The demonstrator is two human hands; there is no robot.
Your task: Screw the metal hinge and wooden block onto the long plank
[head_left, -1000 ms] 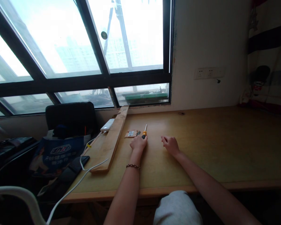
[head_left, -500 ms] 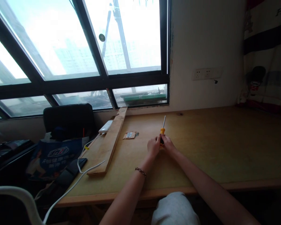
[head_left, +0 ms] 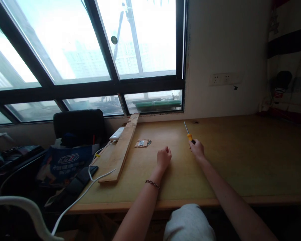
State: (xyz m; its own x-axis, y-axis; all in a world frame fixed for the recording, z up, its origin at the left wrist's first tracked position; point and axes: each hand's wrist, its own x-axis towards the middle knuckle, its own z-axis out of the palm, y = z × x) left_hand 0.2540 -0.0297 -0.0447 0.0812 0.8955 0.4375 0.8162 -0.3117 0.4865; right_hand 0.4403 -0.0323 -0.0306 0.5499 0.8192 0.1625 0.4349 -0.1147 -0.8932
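Observation:
My right hand (head_left: 197, 149) is closed around the dark handle of a screwdriver (head_left: 190, 136) with a yellow collar. Its thin metal shaft points away from me, tilted up to the left over the table. My left hand (head_left: 164, 157) is a closed fist above the tabletop, apart from the screwdriver. Whatever its fingers might hold is hidden. Left of that hand, a small light-brown card with white squares and a row of dark thin pieces at its edge (head_left: 142, 143) lies on the table.
The wooden table (head_left: 240, 160) runs along the window and wall. A long wooden board (head_left: 117, 155) lies on its left side. Beyond the board are a white power strip (head_left: 116, 134), a white cable (head_left: 76, 201), a dark phone-like slab (head_left: 89, 174) and a blue bag (head_left: 65, 164).
The hands have come apart. My right hand has moved right with the screwdriver, whose shaft now leans left. My left hand has come off the screwdriver. The view has shifted slightly.

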